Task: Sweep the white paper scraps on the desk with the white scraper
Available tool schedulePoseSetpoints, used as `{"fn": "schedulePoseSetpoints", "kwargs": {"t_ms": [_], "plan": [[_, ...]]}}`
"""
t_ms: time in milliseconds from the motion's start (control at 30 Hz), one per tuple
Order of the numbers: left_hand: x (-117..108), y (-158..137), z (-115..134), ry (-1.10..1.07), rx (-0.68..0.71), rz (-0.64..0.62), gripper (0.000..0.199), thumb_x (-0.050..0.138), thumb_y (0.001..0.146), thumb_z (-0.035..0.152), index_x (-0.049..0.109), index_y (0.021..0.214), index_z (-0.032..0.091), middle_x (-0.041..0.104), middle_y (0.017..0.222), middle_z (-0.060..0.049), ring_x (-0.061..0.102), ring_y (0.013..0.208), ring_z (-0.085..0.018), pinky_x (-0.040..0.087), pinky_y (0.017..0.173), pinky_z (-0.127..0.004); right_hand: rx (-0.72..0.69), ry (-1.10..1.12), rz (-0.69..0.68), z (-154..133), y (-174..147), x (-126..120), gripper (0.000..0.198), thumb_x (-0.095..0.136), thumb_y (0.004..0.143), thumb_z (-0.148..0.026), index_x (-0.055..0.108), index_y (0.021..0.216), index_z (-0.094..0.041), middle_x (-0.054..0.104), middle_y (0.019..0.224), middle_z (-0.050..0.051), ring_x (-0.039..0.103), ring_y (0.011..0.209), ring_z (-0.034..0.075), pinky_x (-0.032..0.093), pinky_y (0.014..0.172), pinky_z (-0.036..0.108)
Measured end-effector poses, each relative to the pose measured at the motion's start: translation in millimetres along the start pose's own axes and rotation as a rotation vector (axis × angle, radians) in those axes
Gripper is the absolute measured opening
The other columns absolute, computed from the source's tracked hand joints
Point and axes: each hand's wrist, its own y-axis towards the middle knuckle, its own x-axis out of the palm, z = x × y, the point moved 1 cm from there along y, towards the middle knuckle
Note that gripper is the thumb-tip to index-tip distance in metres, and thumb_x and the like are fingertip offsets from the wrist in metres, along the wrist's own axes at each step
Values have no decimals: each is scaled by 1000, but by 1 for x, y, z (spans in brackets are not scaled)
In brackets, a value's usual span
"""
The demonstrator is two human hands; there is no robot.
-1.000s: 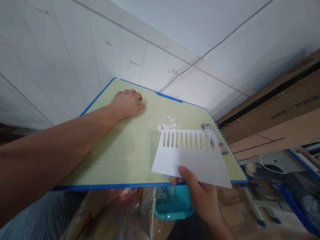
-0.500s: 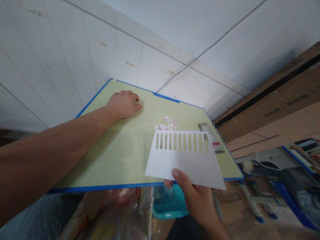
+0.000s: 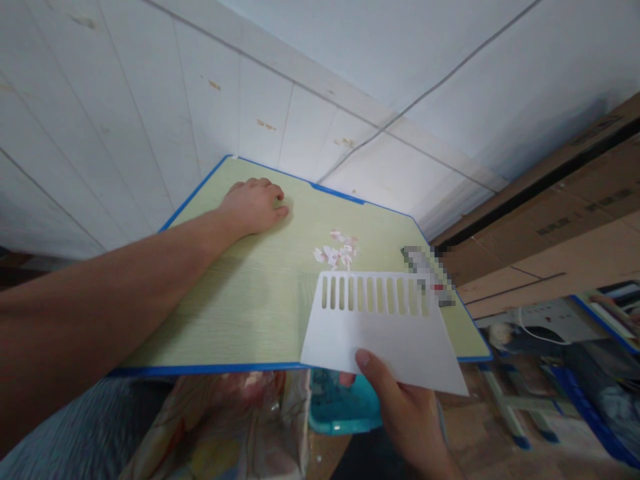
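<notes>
My right hand (image 3: 400, 407) pinches the lower edge of a white paper sheet (image 3: 370, 340), thumb on top and fingers underneath. A row of several long slots is cut along the sheet's far edge. The sheet is held tilted over the front edge of the light green table (image 3: 230, 307). Just beyond it lie small white and pinkish paper scraps (image 3: 337, 250) in a loose pile. To the left, my left hand (image 3: 255, 205) rests on the tabletop with fingers loosely bent, a gap between thumb and forefinger, and nothing in it. Its other fingertips are partly hidden.
A blurred-out flat object (image 3: 427, 275) lies at the table's right side. Cardboard boxes (image 3: 550, 227) stand beyond that side, and a white wall (image 3: 310, 133) runs along the back. Below the front edge are a teal basket (image 3: 345, 407) and a patterned cloth or bag (image 3: 225, 433).
The slotted sheet in my right hand has come slightly lower and nearer, showing more of the scraps. My left hand stays in place on the table. The view has shifted slightly.
</notes>
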Motion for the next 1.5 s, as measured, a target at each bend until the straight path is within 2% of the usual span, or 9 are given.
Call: {"fn": "schedulePoseSetpoints", "kwargs": {"t_ms": [167, 367, 633, 800, 900, 1033, 1167, 1300, 1500], "plan": [[-1, -1, 1, -8, -5, 2, 63, 55, 114, 60, 83, 159, 26, 75, 173, -17, 65, 163, -42, 49, 137, -55, 12, 22, -9, 0, -2, 1, 53, 85, 112, -67, 89, 75, -29, 88, 78, 7, 86, 78, 32, 76, 81, 39], [1, 0, 1, -19, -2, 8, 63, 54, 113, 58, 84, 158, 26, 76, 171, -17, 65, 161, -44, 49, 136, -58, 20, 21, -113, -6, -6, 1, 53, 84, 112, -70, 91, 78, -30, 89, 79, 8, 88, 81, 32, 77, 81, 38], [1, 0, 0, -34, 4, 8, 61, 57, 112, 55, 84, 157, 25, 77, 169, -17, 65, 160, -43, 50, 136, -59, -28, -43, -87, 3, -4, -6, 47, 90, 109, -65, 90, 77, -30, 90, 82, 7, 88, 83, 31, 79, 87, 37], [2, 0, 1, -29, -7, 7, 61, 56, 114, 58, 84, 157, 27, 77, 170, -16, 64, 162, -43, 49, 136, -59, -66, -1, -148, 7, -4, -7, 44, 91, 108, -63, 90, 80, -30, 89, 79, 7, 87, 77, 31, 79, 80, 36], [1, 0, 2, -21, -6, 1, 60, 57, 114, 57, 83, 158, 27, 76, 171, -16, 64, 162, -42, 49, 136, -58, -37, 29, -75, 0, 4, -10, 46, 88, 110, -58, 87, 75, -28, 85, 72, 6, 84, 70, 31, 77, 76, 39], [-2, -2, 4, 1, -9, 0, 59, 57, 113, 51, 83, 158, 23, 76, 172, -19, 67, 162, -41, 50, 136, -55, -119, -7, 133, -11, 54, -23, 43, 88, 107, -49, 79, 71, -27, 84, 72, 6, 85, 75, 32, 74, 79, 43], [-6, -5, 4, 44, 1, -9, 59, 53, 114, 52, 83, 157, 25, 77, 171, -18, 70, 160, -40, 52, 135, -52, -221, 97, 167, -18, 142, -38, 29, 91, 94, -47, 82, 82, -23, 85, 72, 7, 77, 59, 27, 66, 65, 41], [-7, -3, 3, 122, 6, -16, 63, 47, 113, 54, 84, 154, 25, 79, 168, -19, 72, 157, -40, 56, 130, -52, -247, 151, 24, -23, 210, -34, 25, 88, 85, -44, 80, 77, -22, 83, 66, 8, 73, 52, 25, 62, 57, 40], [-17, 8, 13, 246, -18, -70, 61, 44, 112, 49, 86, 148, 22, 85, 154, -22, 78, 145, -40, 60, 118, -51, -291, 156, -258, -25, 233, -13, 27, 83, 91, -41, 79, 73, -21, 82, 66, 8, 71, 52, 21, 64, 57, 36]]}}
